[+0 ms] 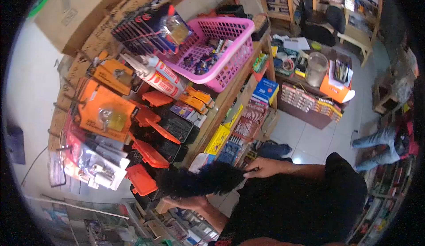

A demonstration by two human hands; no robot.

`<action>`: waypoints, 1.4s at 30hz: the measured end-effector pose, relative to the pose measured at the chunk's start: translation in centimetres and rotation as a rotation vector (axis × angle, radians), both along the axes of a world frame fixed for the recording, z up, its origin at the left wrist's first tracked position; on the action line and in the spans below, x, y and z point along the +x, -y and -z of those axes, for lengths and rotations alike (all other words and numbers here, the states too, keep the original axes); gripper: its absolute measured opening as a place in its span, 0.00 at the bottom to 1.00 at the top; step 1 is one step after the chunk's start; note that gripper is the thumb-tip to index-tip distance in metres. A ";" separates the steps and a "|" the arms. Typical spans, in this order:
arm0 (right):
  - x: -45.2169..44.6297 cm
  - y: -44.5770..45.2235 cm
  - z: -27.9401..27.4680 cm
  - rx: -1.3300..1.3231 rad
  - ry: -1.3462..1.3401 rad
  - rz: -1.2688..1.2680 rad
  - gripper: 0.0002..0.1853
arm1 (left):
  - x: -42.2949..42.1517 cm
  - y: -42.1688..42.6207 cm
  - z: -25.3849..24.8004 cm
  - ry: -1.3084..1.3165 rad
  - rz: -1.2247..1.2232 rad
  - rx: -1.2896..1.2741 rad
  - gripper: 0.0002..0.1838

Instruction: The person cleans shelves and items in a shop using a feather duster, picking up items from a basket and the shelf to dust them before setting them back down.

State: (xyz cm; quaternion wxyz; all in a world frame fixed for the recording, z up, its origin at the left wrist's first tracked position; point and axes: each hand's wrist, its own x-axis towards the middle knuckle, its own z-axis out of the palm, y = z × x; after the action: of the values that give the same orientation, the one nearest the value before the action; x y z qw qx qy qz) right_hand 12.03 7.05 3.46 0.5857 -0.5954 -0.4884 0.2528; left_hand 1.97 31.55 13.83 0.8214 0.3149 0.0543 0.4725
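My right hand (264,167) is closed around the handle end of a fluffy black duster (217,178). The duster's bristles reach left across the shelf's front edge, against dark containers with orange lids. My left hand (188,202) is just below the duster, fingers stretched toward the lowest orange-lidded container (142,179). The duster partly covers this hand; whether the fingertips touch the container I cannot tell. Other orange lids (150,152) stand tilted up on the row above, beside an open black container (175,126) of small dark pieces.
A pink basket (217,84) of small packets stands on the wooden shelf (208,133), near white sealant tubes (161,80). Carded padlocks (108,117) hang at the left. Below are yellow boxes (217,140). A person's jeans-clad legs (378,148) show at the right.
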 end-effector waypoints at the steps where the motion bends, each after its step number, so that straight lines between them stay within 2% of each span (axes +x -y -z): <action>1: -0.3 0.4 -0.3 0.014 -0.030 0.019 0.18 | -0.1 -0.3 0.5 -0.025 0.041 0.004 0.32; 5: -0.5 3.0 -1.3 -0.106 -0.063 0.039 0.18 | 1.8 -1.5 4.1 -0.141 0.104 -0.022 0.36; 6: -1.0 3.6 -2.4 -0.105 -0.193 0.138 0.20 | 3.2 -0.1 1.9 -0.219 0.042 0.070 0.36; 7: -1.2 4.0 -1.8 -0.126 -0.164 0.163 0.20 | 4.1 0.9 0.3 -0.294 -0.029 0.162 0.37; 8: -1.5 4.6 -1.0 -0.148 -0.133 0.181 0.20 | 4.3 1.2 0.0 -0.125 0.205 0.048 0.35; 9: -1.6 4.7 -0.5 -0.169 -0.102 0.199 0.21 | 4.8 1.2 0.6 -0.050 0.307 0.033 0.34; 10: -2.1 4.9 -2.3 -0.084 -0.184 0.167 0.20 | 5.4 1.1 1.4 0.025 0.412 0.023 0.33; 11: -2.1 5.5 -1.4 -0.200 -0.172 0.093 0.21 | 6.0 0.8 2.0 0.101 0.517 0.012 0.32; 14: -2.3 6.6 -2.8 -0.155 -0.314 0.257 0.21 | 7.4 1.1 1.5 0.372 0.747 -0.340 0.36; 16: -1.9 7.8 -2.5 -0.227 -0.507 0.321 0.22 | 8.2 1.5 2.0 0.314 0.721 -0.359 0.38; 19: -1.5 7.8 -2.5 -0.241 -0.446 0.156 0.21 | 9.4 1.8 2.6 -0.171 0.480 -0.069 0.37; 20: -1.7 7.7 -1.5 -0.143 -0.394 0.138 0.22 | 10.0 2.0 2.6 -0.154 0.490 -0.020 0.38; 21: -1.5 8.0 -1.7 -0.169 -0.438 0.161 0.22 | 10.7 2.2 2.4 -0.136 0.499 0.028 0.38; 23: -0.9 8.9 -2.7 -0.222 -0.520 0.203 0.23 | 12.0 3.0 2.1 0.252 0.688 0.013 0.40; 24: -0.8 9.1 -3.5 -0.230 -0.641 0.260 0.23 | 12.5 3.2 1.6 0.309 0.736 -0.012 0.40; 27: 0.0 10.0 -2.0 -0.225 -0.824 0.176 0.24 | 14.0 4.2 0.5 0.365 0.799 -0.091 0.43; 28: 0.3 9.9 -2.1 -0.205 -0.828 0.143 0.24 | 14.5 4.6 0.1 0.376 0.825 -0.109 0.44; 31: 2.3 10.7 -3.1 -0.372 -0.764 0.113 0.23 | 16.0 5.9 -0.5 0.433 0.931 -0.121 0.46; 32: 3.3 11.0 -3.9 -0.371 -0.588 0.147 0.23 | 16.3 6.2 -0.6 0.450 0.956 -0.119 0.47; 33: 3.8 11.2 -4.1 -0.331 -0.565 0.195 0.23 | 16.7 6.6 -0.5 0.461 0.971 -0.125 0.47; 36: 5.2 11.3 -4.6 -0.244 -0.425 0.350 0.23 | 17.6 7.7 -0.7 0.466 0.866 -0.186 0.47; 39: 5.3 11.4 -2.3 -0.276 -0.324 0.245 0.23 | 16.6 8.5 -3.1 0.403 0.803 -0.259 0.45; 42: 4.8 11.1 -1.8 -0.260 -0.352 0.232 0.23 | 16.7 8.1 -2.6 0.354 0.833 -0.120 0.44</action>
State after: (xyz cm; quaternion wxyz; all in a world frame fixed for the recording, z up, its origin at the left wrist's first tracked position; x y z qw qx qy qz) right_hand 16.84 -4.10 5.28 0.6052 -0.6648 -0.2706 0.3443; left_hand 18.69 23.46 16.45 0.9548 0.1763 -0.1907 0.1443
